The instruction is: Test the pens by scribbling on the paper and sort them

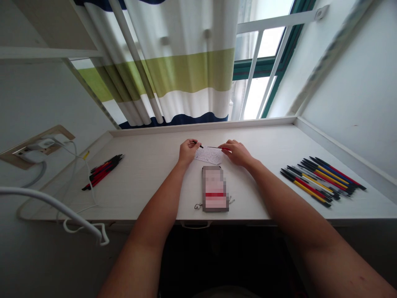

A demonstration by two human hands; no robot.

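My left hand [187, 151] pinches a small black pen cap [197, 144] at the left edge of a sheet of paper covered in scribbles [208, 155]. On the paper's right side, my right hand [235, 151] is closed on a red and black pen [221, 148], whose dark end points left toward the cap. Cap and pen are apart. Just below the paper lies a phone [215, 188], its screen blurred out.
Red and black pens [104, 171] are piled on the white desk [139, 165] at the left. Several red, yellow, blue and grey pens [322, 178] lie at the right. A white cable [56, 205] crosses the left front edge. Curtains [186, 74] hang behind.
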